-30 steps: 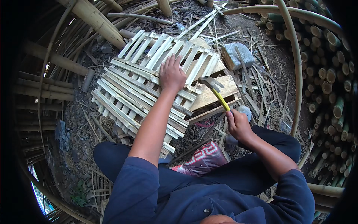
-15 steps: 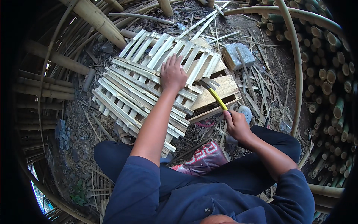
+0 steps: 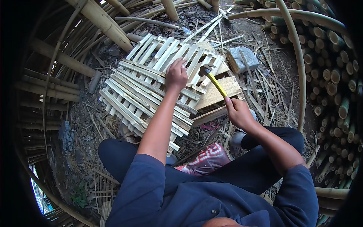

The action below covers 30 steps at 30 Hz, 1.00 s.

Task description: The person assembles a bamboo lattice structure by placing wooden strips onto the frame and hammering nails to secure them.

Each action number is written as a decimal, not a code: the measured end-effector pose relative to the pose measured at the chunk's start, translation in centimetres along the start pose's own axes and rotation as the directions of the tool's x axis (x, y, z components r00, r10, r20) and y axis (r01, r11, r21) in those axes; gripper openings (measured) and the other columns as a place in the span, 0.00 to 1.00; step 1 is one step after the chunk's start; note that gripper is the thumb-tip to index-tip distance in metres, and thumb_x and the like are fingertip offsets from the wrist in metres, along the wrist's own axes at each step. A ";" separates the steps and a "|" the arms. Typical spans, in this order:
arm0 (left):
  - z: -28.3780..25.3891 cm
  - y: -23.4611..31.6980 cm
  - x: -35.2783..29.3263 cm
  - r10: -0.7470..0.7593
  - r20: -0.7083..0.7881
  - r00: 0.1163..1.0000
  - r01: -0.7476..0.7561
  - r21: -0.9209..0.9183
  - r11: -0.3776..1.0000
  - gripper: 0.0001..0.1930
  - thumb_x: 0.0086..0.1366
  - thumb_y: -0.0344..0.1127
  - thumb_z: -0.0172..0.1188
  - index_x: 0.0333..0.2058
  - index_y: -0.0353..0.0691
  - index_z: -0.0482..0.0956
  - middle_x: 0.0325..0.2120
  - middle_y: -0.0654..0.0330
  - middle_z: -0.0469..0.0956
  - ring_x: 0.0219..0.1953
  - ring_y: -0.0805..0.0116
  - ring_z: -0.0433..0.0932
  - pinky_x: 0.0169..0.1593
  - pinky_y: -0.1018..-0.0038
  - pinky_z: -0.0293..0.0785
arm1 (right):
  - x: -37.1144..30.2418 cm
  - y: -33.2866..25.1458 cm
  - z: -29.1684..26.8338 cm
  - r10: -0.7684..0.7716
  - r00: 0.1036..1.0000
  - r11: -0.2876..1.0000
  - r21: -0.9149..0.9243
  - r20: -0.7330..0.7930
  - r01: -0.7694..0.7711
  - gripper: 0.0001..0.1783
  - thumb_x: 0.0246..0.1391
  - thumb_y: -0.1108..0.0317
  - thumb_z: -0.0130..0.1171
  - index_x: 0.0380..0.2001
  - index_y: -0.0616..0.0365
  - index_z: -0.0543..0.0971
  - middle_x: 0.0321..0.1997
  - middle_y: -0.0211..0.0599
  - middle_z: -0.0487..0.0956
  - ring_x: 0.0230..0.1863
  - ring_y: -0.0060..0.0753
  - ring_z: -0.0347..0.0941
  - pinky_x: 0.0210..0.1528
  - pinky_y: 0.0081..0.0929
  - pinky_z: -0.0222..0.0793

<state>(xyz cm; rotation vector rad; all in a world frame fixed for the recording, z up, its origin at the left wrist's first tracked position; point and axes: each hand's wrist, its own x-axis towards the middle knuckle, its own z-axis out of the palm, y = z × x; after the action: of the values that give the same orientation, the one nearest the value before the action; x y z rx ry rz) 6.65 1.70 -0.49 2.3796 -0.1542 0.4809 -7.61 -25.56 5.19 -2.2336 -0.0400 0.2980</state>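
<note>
Clenched in the right hand (image 3: 240, 112): the yellow handle of a claw hammer (image 3: 217, 84). Nearer the body than that grip, a little to its left and between the bent legs: a creased dark-red bag (image 3: 206, 160) with pale printing; impossible to see what is inside. Just beyond the right-hand grip and to its left: a pale wooden box-like piece (image 3: 217, 94), flat on top, partly under slats; no telling whether hollow.

Left of the hammer grip, reaching under and past the left hand (image 3: 176, 75): a slatted panel (image 3: 154, 90). Made of pale, split strips, narrow and straight, laid crosswise in two directions with gaps between; crowded on the near side, more evenly spaced on the far side, uneven at the ends. Resting over its upper right part with the left hand, fingers bent; cannot tell whether pinching anything. Up and left from the right-hand grip, near the panel's right edge: the metal hammer head, unclear whether touching. Farther beyond the grip: a grey stone block (image 3: 242, 60). Well off to its right: stacked bamboo poles (image 3: 334, 75).
</note>
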 end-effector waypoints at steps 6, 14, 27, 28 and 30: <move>-1.8 -2.1 0.5 0.011 -0.118 0.993 -0.056 -0.385 0.921 0.19 0.70 0.31 0.45 0.51 0.31 0.82 0.52 0.47 0.82 0.56 0.51 0.80 0.65 0.64 0.71 | 2.2 -5.5 0.7 -0.114 0.993 0.988 -0.107 -0.011 0.112 0.32 0.73 0.50 0.49 0.26 0.73 0.79 0.25 0.67 0.78 0.31 0.72 0.77 0.39 0.58 0.71; -16.8 -3.6 -3.1 -0.436 -0.193 0.879 0.234 -0.622 0.748 0.20 0.75 0.36 0.46 0.53 0.33 0.83 0.53 0.54 0.84 0.56 0.63 0.81 0.57 0.72 0.71 | 5.9 -8.5 5.0 -0.311 0.948 0.916 -0.245 0.065 0.317 0.27 0.69 0.55 0.56 0.27 0.74 0.81 0.25 0.68 0.79 0.33 0.72 0.80 0.41 0.57 0.75; -27.9 -23.0 -24.3 -0.935 -0.348 -0.066 0.698 -0.686 0.206 0.27 0.64 0.44 0.62 0.56 0.31 0.80 0.62 0.46 0.77 0.63 0.53 0.74 0.67 0.63 0.65 | 6.8 -10.8 10.6 -0.500 0.829 0.629 -0.553 0.251 0.547 0.18 0.64 0.59 0.60 0.29 0.66 0.79 0.25 0.57 0.82 0.29 0.62 0.81 0.35 0.53 0.77; -25.4 -22.6 -24.2 -0.977 -0.210 0.026 0.786 -0.599 0.150 0.30 0.61 0.49 0.65 0.56 0.33 0.80 0.61 0.46 0.76 0.61 0.52 0.76 0.64 0.60 0.69 | 6.9 -10.8 9.7 -0.445 0.857 0.607 -0.617 0.258 0.501 0.16 0.62 0.60 0.61 0.28 0.64 0.81 0.26 0.55 0.83 0.31 0.59 0.83 0.35 0.51 0.78; -25.6 -26.1 -29.0 -0.983 0.125 0.132 0.812 -0.583 0.035 0.34 0.66 0.56 0.56 0.63 0.38 0.73 0.66 0.47 0.68 0.66 0.52 0.66 0.68 0.55 0.60 | 6.3 -13.1 10.3 -0.397 0.862 0.556 -0.665 0.315 0.499 0.14 0.59 0.61 0.62 0.27 0.61 0.84 0.29 0.52 0.85 0.34 0.53 0.86 0.36 0.45 0.81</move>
<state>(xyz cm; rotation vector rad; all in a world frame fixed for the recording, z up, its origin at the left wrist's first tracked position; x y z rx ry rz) -21.56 37.68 -9.93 1.2835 1.2635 0.0857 -2.83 -8.57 7.82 -2.8762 -0.9639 0.1429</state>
